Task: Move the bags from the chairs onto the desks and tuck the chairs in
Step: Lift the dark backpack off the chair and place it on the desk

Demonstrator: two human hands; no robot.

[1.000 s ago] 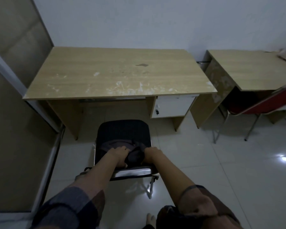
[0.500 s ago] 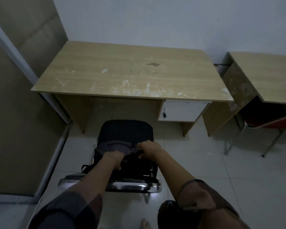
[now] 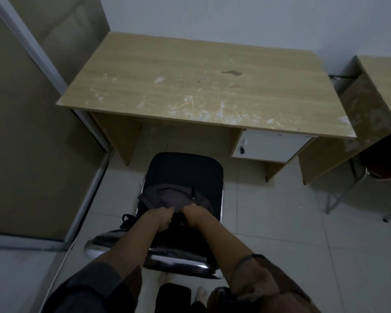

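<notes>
A dark grey-brown backpack (image 3: 167,196) rests on the seat of a black chair (image 3: 185,170) with a chrome backrest rail (image 3: 178,263). The chair stands on the floor just in front of a scuffed wooden desk (image 3: 201,86), apart from it. My left hand (image 3: 161,216) and my right hand (image 3: 193,212) are side by side, both closed on the top of the backpack near the chair's back. A strap (image 3: 128,219) hangs off the seat's left side.
A white locked drawer (image 3: 269,146) hangs under the desk's right side. A second wooden desk (image 3: 384,86) stands at the right with a red chair (image 3: 379,170) beneath it. A tan partition (image 3: 27,120) with a metal frame walls off the left. My foot (image 3: 201,295) is on the tiled floor.
I have come closer to the chair and the view has shifted right to left. Both hands have drawn together on top of the backpack, which has bunched upward slightly.
</notes>
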